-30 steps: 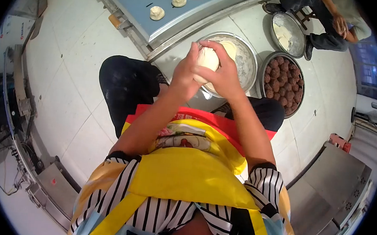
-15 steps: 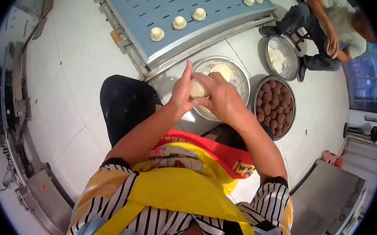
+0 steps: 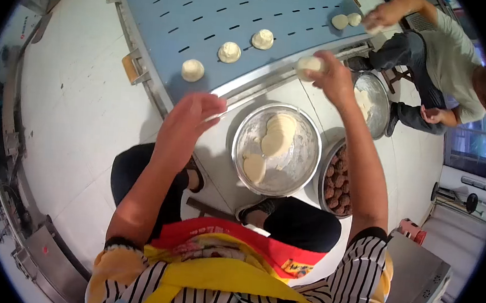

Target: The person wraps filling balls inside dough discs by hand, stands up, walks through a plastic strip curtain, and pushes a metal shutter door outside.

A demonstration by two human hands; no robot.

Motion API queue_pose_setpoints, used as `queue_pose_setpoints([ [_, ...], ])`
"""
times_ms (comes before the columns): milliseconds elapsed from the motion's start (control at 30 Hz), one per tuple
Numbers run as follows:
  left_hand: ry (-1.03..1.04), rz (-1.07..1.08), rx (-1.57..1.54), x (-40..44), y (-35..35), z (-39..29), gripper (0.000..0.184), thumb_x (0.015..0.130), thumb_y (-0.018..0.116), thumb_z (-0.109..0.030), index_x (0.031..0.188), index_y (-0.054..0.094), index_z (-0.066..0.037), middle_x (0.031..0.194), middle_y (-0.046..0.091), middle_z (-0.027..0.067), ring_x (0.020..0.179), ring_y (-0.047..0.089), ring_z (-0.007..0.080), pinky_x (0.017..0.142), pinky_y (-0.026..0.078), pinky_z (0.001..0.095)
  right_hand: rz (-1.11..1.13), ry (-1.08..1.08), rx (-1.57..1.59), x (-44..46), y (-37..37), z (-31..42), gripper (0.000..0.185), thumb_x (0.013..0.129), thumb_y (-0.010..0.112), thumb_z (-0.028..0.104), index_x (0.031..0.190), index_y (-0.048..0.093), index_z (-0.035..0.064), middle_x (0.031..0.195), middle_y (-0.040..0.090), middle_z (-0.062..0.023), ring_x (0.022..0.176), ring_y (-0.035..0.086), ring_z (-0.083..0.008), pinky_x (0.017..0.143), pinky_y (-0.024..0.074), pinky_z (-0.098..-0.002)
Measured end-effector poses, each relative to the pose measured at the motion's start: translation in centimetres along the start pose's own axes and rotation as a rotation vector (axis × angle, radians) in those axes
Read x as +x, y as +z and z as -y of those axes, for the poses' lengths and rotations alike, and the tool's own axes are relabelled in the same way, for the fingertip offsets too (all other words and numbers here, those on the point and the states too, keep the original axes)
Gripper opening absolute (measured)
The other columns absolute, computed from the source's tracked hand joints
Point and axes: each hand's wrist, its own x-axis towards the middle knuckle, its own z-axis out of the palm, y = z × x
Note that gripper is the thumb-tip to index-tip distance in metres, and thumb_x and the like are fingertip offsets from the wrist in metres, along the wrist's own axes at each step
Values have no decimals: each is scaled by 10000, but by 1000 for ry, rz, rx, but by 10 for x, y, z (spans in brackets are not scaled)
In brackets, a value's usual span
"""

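My right hand point(image 3: 337, 82) is raised by the tray's front edge, its fingers closed on a round filled dough bun point(image 3: 309, 68). My left hand point(image 3: 192, 117) holds nothing; its fingers stretch toward the right, near the tray's front left corner. Below and between the hands stands a metal bowl point(image 3: 309, 170) with overlapping flat dough rounds point(image 3: 279, 134) in it and another dough piece point(image 3: 254, 168) apart from them. Several pale dough buns point(image 3: 229, 52) sit on the blue-grey slotted tray point(image 3: 180, 3).
Dark brown filling balls point(image 3: 339, 183) fill a round pan at my right, partly hidden by my forearm. Beyond it is another metal bowl point(image 3: 382, 116) with dough pieces. A seated co-worker point(image 3: 457, 76) reaches a hand point(image 3: 385, 18) over the tray's right end, near two buns.
My hands have parted: the right carried the bun forward and right, the left moved left. The view has shifted, showing more of the bowl. The co-worker's hand has lifted toward the tray.
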Motion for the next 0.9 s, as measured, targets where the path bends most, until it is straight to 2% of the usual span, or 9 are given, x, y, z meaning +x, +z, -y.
queue_pose_setpoints([
  [67, -31, -2, 57, 1, -2, -1, 447, 961, 435, -386, 1171, 500, 4, 1150, 570, 153, 1094, 552, 252, 967, 415, 379, -26, 13, -62, 41, 5, -22, 420, 740, 736, 189, 1090, 563, 35, 845, 657, -154, 635, 639, -203, 601, 503, -318],
  [300, -61, 26, 101, 7, -3, -1, 429, 940, 489, -346, 1179, 493, 11, 1129, 583, 180, 1078, 574, 265, 975, 420, 394, 6, 40, -11, 138, 34, -80, 391, 751, 726, 183, 1078, 563, 44, 821, 654, -132, 582, 619, -178, 554, 493, -301],
  [333, -74, 44, 96, 9, -3, -3, 432, 936, 496, -343, 1183, 490, 12, 1131, 582, 182, 1082, 573, 269, 978, 417, 396, -35, -40, 21, 151, 42, -92, 385, 748, 727, 198, 1069, 566, 57, 828, 651, -140, 593, 622, -187, 569, 494, -313],
  [400, -104, 79, 86, 15, -2, -6, 439, 929, 511, -337, 1190, 483, 14, 1136, 581, 185, 1092, 570, 277, 985, 413, 401, -5, -8, -22, 174, 52, -111, 392, 743, 728, 209, 1068, 564, 66, 837, 649, -153, 632, 631, -231, 600, 499, -336],
  [500, -122, 126, -30, 22, -8, -2, 362, 912, 488, -190, 1210, 465, 15, 1177, 559, 162, 1148, 524, 237, 1024, 364, 396, 18, -76, -128, 203, 61, -126, 409, 732, 730, 219, 1075, 559, 78, 871, 642, -175, 732, 635, -301, 671, 497, -380],
  [633, -136, 116, -54, 31, -10, -1, 389, 918, 512, -208, 1220, 450, 30, 1185, 551, 179, 1147, 526, 246, 1018, 369, 394, 33, -209, -281, 231, 70, -142, 411, 714, 737, 214, 1059, 561, 79, 968, 620, -196, 902, 606, -355, 783, 476, -409],
  [733, -150, 109, -66, 39, -9, 1, 401, 915, 527, -207, 1219, 443, 41, 1182, 552, 182, 1150, 523, 248, 1017, 369, 391, 136, -184, -373, 235, 76, -143, 427, 712, 736, 203, 1097, 581, 101, 1059, 591, -185, 973, 585, -344, 838, 461, -404],
  [900, -198, 102, -55, 52, -9, 3, 411, 906, 546, -200, 1215, 442, 50, 1174, 557, 183, 1144, 526, 249, 1018, 368, 386, 188, -335, -372, 232, 73, -144, 503, 718, 728, 165, 1194, 569, 136, 1109, 572, -133, 982, 580, -330, 874, 460, -384],
])
